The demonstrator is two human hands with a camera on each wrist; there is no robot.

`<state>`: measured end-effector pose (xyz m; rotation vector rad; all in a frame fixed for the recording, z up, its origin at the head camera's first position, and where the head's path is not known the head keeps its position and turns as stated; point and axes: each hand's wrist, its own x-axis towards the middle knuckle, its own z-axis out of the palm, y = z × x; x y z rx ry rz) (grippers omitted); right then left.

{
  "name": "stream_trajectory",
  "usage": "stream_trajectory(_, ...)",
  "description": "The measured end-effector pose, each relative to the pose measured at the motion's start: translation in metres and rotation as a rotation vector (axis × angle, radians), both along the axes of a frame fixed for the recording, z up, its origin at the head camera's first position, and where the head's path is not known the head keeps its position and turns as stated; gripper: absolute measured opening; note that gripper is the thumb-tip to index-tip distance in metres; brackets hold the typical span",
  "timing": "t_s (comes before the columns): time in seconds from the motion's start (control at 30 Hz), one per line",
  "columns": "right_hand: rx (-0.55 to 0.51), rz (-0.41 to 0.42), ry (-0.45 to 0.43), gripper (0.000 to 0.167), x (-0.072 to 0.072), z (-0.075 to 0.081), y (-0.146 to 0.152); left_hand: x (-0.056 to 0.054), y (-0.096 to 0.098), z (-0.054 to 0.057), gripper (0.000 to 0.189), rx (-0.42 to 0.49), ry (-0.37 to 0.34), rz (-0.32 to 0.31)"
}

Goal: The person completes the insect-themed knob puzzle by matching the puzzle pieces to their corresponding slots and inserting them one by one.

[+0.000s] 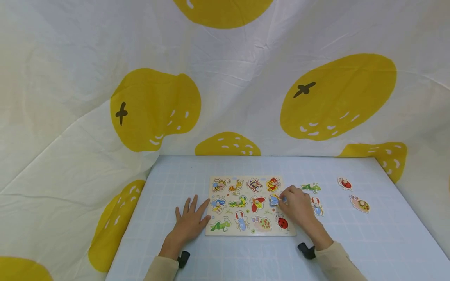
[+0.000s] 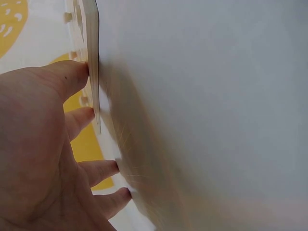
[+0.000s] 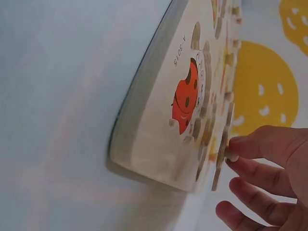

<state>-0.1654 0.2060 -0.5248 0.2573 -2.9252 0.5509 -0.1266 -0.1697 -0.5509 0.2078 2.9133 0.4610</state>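
Note:
A wooden peg puzzle board with colourful insect pictures lies on the table. My left hand rests at its left side with fingers spread; in the left wrist view the thumb and a fingertip touch the board's edge. Between thumb and forefinger, my right hand pinches the small peg of a blue-winged insect puzzle piece over the right end of the middle row. That piece appears edge-on in the right wrist view. Below it, the printed ladybug shows in its recess.
Right of the board lie loose puzzle pieces: a grasshopper, a blue beetle with red pincers partly behind my right hand, a ladybug and a snail. A white cloth with yellow fruit shapes hangs behind the table.

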Motion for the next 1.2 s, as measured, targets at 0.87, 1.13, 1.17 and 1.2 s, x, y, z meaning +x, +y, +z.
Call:
stream_trajectory(0.87,0.028,0.024,-0.053,0.01,-0.0053,-0.0053,-0.0057,-0.0001,-0.0013,-0.0025,0.061,-0.015,0.016,-0.007)
stream_trajectory(1.13,0.031,0.024,-0.057,0.01,-0.0058,-0.0047,-0.0055,-0.0002,-0.0013,-0.002,0.061,-0.013,0.008,-0.006)
stream_trajectory(1.17,0.031,0.026,-0.054,0.01,-0.0057,-0.0047,-0.0054,-0.0002,-0.0012,-0.0018,0.061,-0.013,0.005,-0.005)
stream_trajectory(1.2,0.03,0.027,-0.052,0.01,-0.0058,-0.0047,-0.0054,-0.0003,-0.0011,-0.0016,0.061,-0.012,0.005,-0.003)
